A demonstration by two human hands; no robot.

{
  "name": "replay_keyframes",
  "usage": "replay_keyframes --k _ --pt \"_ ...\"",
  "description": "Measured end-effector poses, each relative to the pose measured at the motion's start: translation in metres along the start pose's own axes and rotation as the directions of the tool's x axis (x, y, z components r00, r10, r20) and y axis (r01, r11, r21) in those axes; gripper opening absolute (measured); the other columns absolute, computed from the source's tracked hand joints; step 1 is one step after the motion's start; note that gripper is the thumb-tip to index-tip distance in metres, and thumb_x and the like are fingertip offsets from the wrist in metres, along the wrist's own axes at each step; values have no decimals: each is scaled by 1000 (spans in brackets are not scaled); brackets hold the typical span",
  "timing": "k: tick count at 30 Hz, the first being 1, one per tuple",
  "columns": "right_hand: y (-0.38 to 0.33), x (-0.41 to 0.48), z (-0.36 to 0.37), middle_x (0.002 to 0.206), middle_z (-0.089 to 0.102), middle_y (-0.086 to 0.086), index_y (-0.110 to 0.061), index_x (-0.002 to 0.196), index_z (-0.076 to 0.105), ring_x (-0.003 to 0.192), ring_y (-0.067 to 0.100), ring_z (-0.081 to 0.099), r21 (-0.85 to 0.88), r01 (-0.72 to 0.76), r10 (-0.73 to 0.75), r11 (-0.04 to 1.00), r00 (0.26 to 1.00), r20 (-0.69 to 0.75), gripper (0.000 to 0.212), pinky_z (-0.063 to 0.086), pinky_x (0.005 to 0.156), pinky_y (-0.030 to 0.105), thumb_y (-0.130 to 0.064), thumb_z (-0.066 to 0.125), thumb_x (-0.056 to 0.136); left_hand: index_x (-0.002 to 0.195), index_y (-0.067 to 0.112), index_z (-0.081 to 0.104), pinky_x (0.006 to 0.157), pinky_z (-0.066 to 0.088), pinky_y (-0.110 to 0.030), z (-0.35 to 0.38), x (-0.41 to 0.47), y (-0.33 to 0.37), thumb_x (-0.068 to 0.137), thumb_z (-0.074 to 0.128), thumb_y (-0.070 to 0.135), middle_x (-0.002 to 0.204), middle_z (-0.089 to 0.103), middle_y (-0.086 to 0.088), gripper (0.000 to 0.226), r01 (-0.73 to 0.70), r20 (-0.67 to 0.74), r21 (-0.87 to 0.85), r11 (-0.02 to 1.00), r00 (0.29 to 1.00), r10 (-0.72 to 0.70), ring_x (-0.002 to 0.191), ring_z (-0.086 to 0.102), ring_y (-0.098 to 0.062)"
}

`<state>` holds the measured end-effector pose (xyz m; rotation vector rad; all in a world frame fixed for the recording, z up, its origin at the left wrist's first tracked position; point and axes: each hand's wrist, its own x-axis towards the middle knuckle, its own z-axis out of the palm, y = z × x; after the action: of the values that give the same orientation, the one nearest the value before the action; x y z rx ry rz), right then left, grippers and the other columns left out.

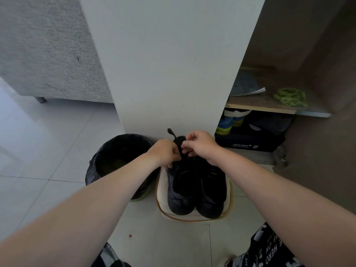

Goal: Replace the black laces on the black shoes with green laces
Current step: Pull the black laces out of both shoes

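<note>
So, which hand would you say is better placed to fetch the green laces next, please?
Probably the right hand: the green laces lie on the shelf to its right, while the left hand is nearer the bin.

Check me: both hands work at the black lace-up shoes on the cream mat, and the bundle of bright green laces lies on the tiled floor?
Not the floor: the head view shows the bundle of bright green laces on the wooden shelf. The left hand and right hand do work at the black lace-up shoes on the cream mat.
</note>
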<state>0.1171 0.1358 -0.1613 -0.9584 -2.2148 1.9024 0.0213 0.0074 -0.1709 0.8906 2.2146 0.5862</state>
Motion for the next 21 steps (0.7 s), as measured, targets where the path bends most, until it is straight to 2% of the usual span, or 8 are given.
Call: replay_keyframes --k 2,5,8,11,13,14,18,21 --pt "5 0 -1 85 69 7 -17 93 58 70 17 68 -167 18 -17 986 1000 8 19 51 58 26 -1 68 88 85 12 65 62 61 -34 3 0 2 96 60 20 71 70 -11 15 60 25 -30 998 998 -59 67 72 -27" --pt "8 -1 -3 88 68 -3 -18 98 70 81 11 65 -469 131 -93 874 990 103 20 49 74 22 -7 74 82 104 5 66 62 58 -33 5 0 4 102 49 17 80 62 -7 21 112 106 81 990 987 -120 70 67 -24" --pt "7 -4 1 94 67 -5 -19 106 72 87 11 63 -638 270 -161 721 961 225 28 47 78 20 -9 74 79 124 2 56 69 54 -35 5 -3 5 104 34 12 85 54 -12 32 102 208 171 980 969 -137 74 57 -28" --pt "11 -4 6 98 67 -3 -19 108 68 88 14 60 -716 354 -221 602 935 277 30 45 77 25 -8 70 79 124 1 56 74 48 -34 4 -8 11 106 30 14 95 57 -12 34 75 165 140 987 981 -98 86 60 -28" --pt "12 -3 6 92 64 -4 -19 106 65 88 19 61 -706 369 -268 605 929 256 30 49 77 30 -5 68 79 110 2 62 81 43 -36 3 -7 11 107 31 19 101 61 -18 35 14 124 135 991 992 -31 103 59 -35" --pt "13 -2 5 89 62 -5 -18 105 63 86 20 61 -688 367 -285 626 929 237 29 48 75 30 -5 69 80 100 6 63 81 44 -36 3 -7 10 106 34 23 96 61 -17 34 -16 103 106 994 995 5 102 60 -36" --pt "14 1 3 89 64 -4 -16 108 68 82 14 59 -615 312 -268 725 949 165 21 42 67 21 -13 71 88 90 15 64 63 52 -26 -1 -5 4 96 60 34 76 63 -5 21 -34 70 -127 991 997 43 73 62 -20" --pt "15 4 1 100 75 -1 -19 107 77 93 12 67 -608 276 -215 745 961 173 22 50 83 23 -11 72 88 95 18 63 57 49 -19 -2 -3 -4 90 69 21 73 66 -3 9 -14 83 -127 992 996 25 66 61 -14"
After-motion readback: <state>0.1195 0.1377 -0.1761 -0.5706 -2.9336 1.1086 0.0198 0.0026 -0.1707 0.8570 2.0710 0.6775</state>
